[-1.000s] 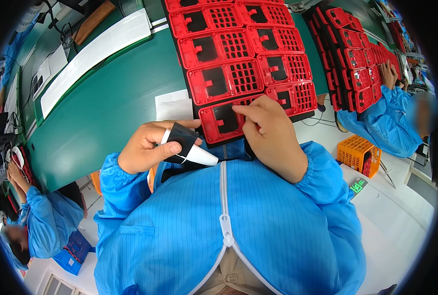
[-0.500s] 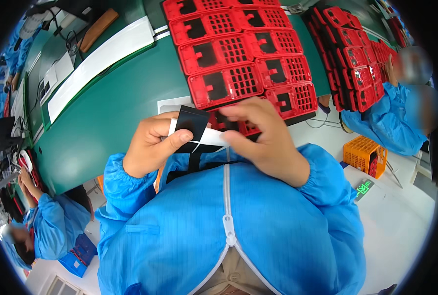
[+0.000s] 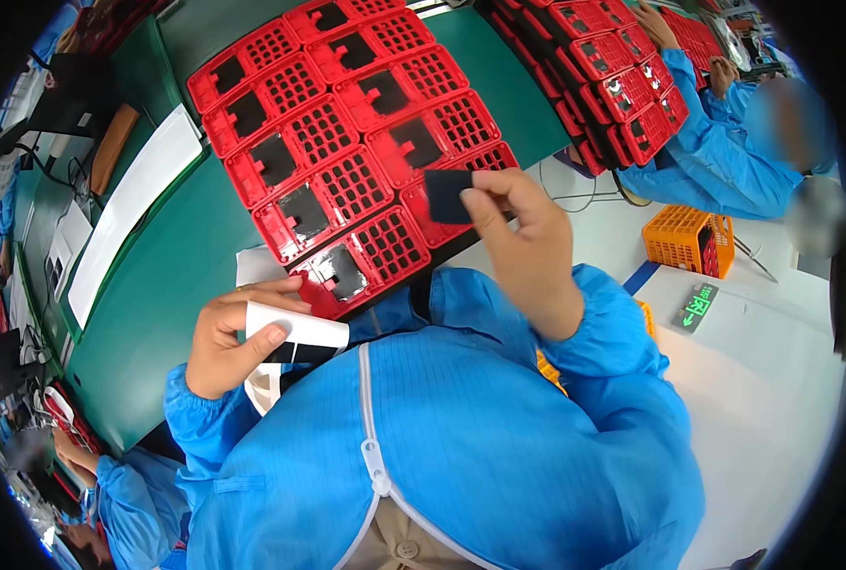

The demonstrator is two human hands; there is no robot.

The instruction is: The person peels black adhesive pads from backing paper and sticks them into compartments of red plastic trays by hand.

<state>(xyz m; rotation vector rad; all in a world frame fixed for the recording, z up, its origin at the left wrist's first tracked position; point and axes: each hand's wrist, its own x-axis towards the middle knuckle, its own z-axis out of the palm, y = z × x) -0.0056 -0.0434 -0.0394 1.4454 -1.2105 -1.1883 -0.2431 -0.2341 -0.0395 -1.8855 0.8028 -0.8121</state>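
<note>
Pinched between thumb and finger of my right hand (image 3: 537, 256) is a black square sticker (image 3: 447, 197), raised over the near right part of the red plastic frames (image 3: 408, 249). My left hand (image 3: 218, 342) grips a curled white backing sheet (image 3: 299, 327) with black pieces along its lower side, close to my jacket and beside the nearest frame. The frames lie in two columns, each with a grid of holes at one end. Most show a dark patch at the other end. The sticker hides part of the frame beneath it.
A green table (image 3: 171, 285) carries the frames and a long white strip (image 3: 133, 209) at left. More red frames are stacked at right (image 3: 613, 85), where a person in blue (image 3: 717, 142) works. An orange crate (image 3: 689, 239) stands on the floor. Another person sits lower left.
My right hand has peeled the black sticker from the backing sheet and moved right and up with it. My left hand has moved down and left; the view has shifted.
</note>
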